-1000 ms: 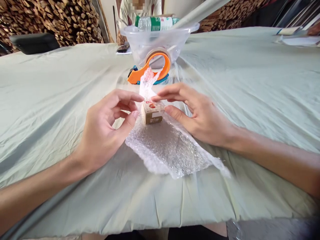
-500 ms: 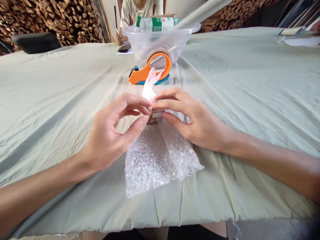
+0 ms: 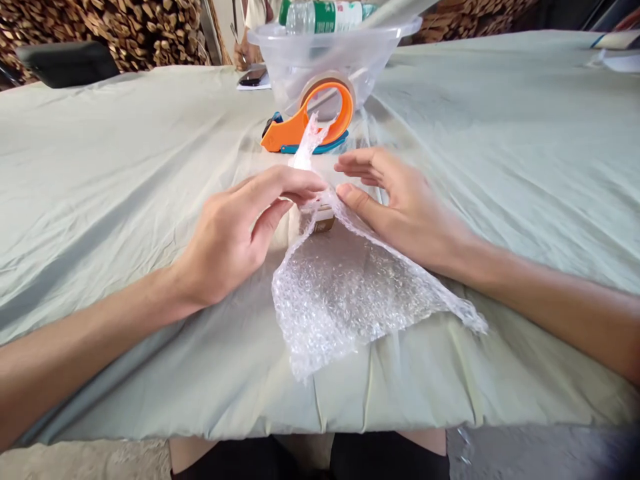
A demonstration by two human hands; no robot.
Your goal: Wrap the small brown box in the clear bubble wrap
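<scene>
A small brown cardboard box (image 3: 323,220) sits on a sheet of bubble wrap (image 3: 345,293) on the cloth-covered table (image 3: 125,167). The box is mostly hidden by the wrap and my fingers. My left hand (image 3: 240,230) pinches the wrap over the box's left side. From the right, my right hand (image 3: 400,200) presses the wrap against the box with its thumb, its fingers spread. A strip of the wrap stands up behind the box, and the near part of the sheet lies spread toward me.
An orange tape dispenser (image 3: 310,123) lies just behind the box. Behind it stands a clear plastic bowl (image 3: 335,57) with a green-labelled bottle (image 3: 325,12) across it. A phone (image 3: 253,77) and another person's hand (image 3: 245,53) are at the far edge. Stacked wood fills the background.
Both hands moved a little away from me over the box. The near part of the bubble wrap spread wider to the right, and the camera tilted down slightly.
</scene>
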